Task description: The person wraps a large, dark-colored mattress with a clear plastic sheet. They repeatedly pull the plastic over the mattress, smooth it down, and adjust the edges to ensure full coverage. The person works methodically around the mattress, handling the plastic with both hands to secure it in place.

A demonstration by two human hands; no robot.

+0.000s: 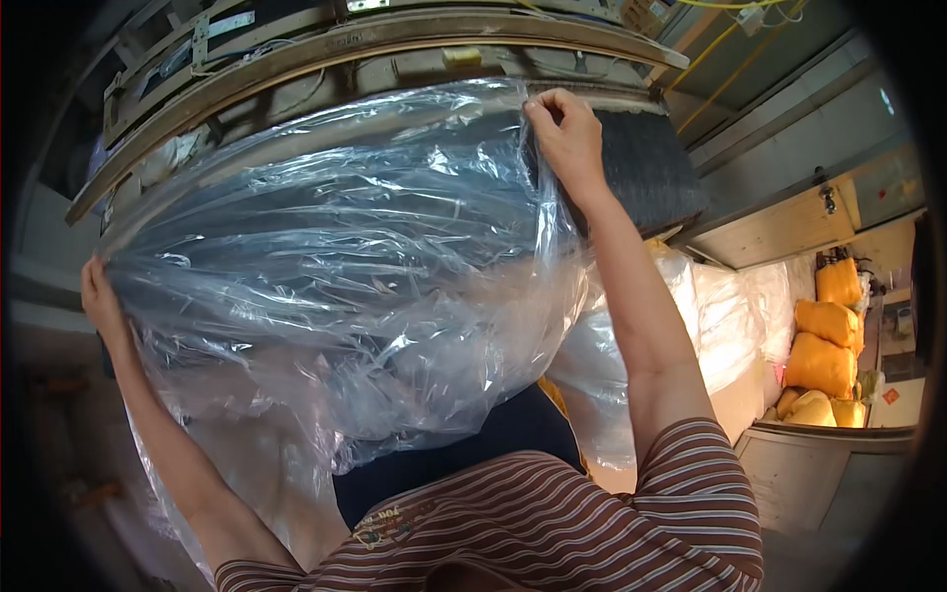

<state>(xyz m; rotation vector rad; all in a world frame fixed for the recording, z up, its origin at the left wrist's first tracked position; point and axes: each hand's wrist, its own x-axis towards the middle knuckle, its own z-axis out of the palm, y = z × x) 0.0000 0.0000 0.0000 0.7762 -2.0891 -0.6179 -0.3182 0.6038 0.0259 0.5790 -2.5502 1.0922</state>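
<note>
A wide sheet of clear plastic film [326, 237] stretches between my two hands, wrinkled and shiny, and hangs down in front of my body. My left hand [97, 286] pinches its far left corner at the machine's left end. At the upper right, my right hand [570, 133] grips the film's right edge between thumb and fingers. Beneath the film lies a dark belt-like surface [641, 163], bare to the right of my right hand. The film's lower part gathers in loose folds near my waist.
A long metal bar [375, 44] runs across the machine behind the film. More wrapped clear plastic [715, 306] stands at the right. Several orange-yellow bundles [824, 360] are stacked farther right beside a wooden panel [779, 227]. Yellow cables [725, 64] hang at the upper right.
</note>
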